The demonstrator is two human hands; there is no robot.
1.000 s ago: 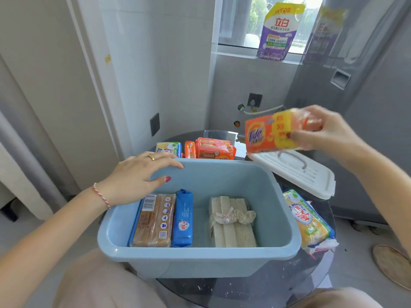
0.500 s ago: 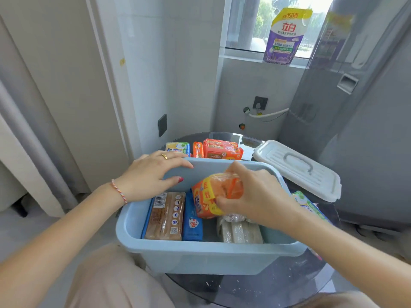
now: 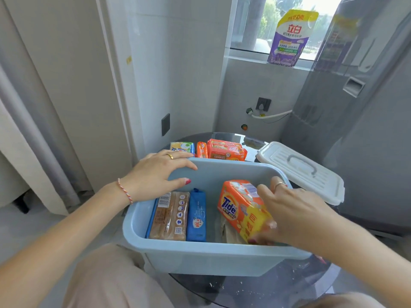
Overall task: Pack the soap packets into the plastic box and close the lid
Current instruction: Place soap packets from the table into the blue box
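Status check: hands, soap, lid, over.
Left hand steadies blue plastic box at its rim. Right hand holds Tide packet, tilted inside the box. White lid off, behind right. Packets on the table unpacked.

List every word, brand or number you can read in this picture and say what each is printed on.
"Tide": orange soap packet held in the right hand, inside the blue box.
"立白" and "150克": purple refill pouch on the window sill.
Brown soap packet: barcode and QR code, print too small to read.
Blue soap packet: logo blurred.
Packets behind the box: print too small.
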